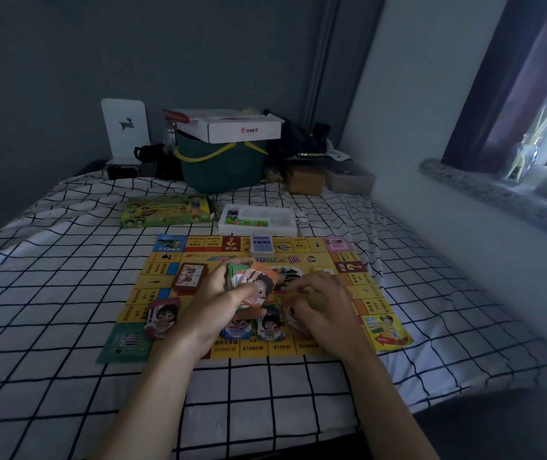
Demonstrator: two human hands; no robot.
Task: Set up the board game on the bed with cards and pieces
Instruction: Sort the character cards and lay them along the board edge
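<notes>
the game board lies flat on the bed, spread over the checked sheet so everything sits within reach; the left hand grips a fanned stack of cards, held up over the middle of the board, probably so the right hand can deal them off into piles; the right hand's fingers are curled low over the board, seemingly pinching a card, though i cannot tell for sure; sorted piles already rest along the near edge, a pink pile at the left and a red deck set further in; a blue deck lies on the far edge; beyond it stand the piece tray and the green game box, parked off the board; near squares read "$2000", "$1600", "$700"; other print is too blurred to read
</notes>
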